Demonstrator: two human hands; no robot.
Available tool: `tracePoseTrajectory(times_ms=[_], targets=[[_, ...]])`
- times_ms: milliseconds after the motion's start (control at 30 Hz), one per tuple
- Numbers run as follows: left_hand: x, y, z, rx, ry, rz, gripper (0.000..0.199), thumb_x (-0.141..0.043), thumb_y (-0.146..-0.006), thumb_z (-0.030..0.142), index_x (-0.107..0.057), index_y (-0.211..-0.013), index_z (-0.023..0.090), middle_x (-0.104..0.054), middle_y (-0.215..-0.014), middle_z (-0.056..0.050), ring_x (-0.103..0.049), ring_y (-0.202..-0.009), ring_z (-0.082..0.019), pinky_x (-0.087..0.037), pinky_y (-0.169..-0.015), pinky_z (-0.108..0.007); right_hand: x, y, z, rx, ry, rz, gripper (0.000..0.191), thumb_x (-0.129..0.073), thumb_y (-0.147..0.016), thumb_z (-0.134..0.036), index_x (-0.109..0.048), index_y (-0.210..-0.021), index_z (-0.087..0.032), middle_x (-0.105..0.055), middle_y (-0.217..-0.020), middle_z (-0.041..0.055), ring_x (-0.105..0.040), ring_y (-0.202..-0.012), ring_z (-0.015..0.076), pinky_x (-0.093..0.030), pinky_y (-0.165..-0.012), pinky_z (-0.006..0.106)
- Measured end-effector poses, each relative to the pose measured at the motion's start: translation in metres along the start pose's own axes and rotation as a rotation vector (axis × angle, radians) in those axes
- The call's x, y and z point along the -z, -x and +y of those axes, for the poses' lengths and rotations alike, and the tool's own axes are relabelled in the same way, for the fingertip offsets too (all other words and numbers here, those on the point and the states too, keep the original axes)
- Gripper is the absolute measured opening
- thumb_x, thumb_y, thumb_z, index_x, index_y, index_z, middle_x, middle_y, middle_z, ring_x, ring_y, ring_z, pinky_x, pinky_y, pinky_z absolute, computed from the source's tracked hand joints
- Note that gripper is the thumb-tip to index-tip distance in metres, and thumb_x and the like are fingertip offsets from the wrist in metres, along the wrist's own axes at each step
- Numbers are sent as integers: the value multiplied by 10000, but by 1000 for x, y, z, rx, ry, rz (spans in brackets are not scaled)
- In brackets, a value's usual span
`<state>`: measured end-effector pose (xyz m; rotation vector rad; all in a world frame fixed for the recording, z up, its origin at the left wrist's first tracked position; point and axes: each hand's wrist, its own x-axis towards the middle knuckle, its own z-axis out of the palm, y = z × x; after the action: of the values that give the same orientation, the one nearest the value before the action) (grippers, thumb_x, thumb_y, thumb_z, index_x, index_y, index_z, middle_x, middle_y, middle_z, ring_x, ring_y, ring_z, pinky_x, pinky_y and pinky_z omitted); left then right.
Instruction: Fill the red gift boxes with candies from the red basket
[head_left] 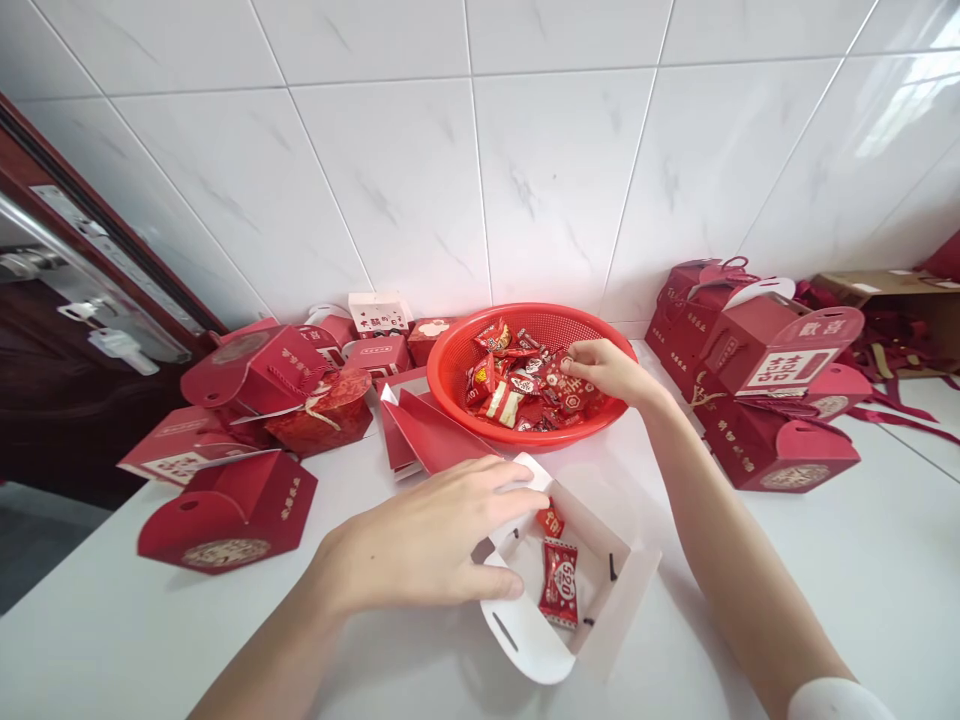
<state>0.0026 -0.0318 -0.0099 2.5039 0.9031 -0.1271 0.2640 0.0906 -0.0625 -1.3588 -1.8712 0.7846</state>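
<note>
Below the middle of the view, an open gift box [540,650] with a white inside holds a red wrapped candy printed 520 [559,583] and a smaller red-orange packet [551,521]. My left hand [435,535] grips the box's left side, thumb on one flap and fingers over the wall. Behind it stands a red plastic basket [487,432] with several wrapped candies [523,382]. My right hand [611,370] reaches over the basket's right rim, its fingers closed at the edge of a red packet with pale print [574,392]. The fingertips are partly hidden.
Finished-looking red gift boxes are stacked at left [232,510] and right [780,440]. Folded red card [435,430] lies between basket and left hand. A cardboard box [885,290] with dark red ribbons sits far right. A door with keys [124,345] stands at left; a tiled wall is behind.
</note>
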Motion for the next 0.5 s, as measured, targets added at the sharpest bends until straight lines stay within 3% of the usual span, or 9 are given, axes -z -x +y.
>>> tracePoseTrajectory(times_ms=[100,200,367,500], targets=[[-1,-1,-3,-1,9,16,462,-698,-848,380,-647,-1299,289,-578,-1439,-48,-535,-1321,-302,-465,-1021,-335,8,8,-14,-39,-247,58,322,-684,-757,-495,-548,-691,-211,-529,-581,-26,-467,-530,126,-342,-504,255],[-1,-3,-7,7,21,45,508,-685,-850,367,-614,-1344,273,-530,-1498,-49,-496,-1366,-301,-441,-1067,-347,18,25,-42,69,-309,-3,371,-720,-767,-540,-585,-745,-195,-576,-648,-14,-495,-587,125,-377,-546,251],[0,-3,-8,-5,1,54,492,-677,-863,355,-607,-1344,282,-508,-1515,-31,-478,-1374,-298,-418,-1094,-359,27,66,-96,273,-127,-263,292,-632,-900,-426,-628,-757,-171,-592,-698,-12,-501,-636,109,-395,-587,237],[2,1,-4,-9,10,74,437,-657,-875,350,-624,-1307,291,-581,-1424,-29,-546,-1277,-297,-485,-971,-340,21,84,-111,299,164,-427,151,-594,-915,-297,-686,-940,-179,-698,-883,27,-613,-764,150,-441,-654,250]])
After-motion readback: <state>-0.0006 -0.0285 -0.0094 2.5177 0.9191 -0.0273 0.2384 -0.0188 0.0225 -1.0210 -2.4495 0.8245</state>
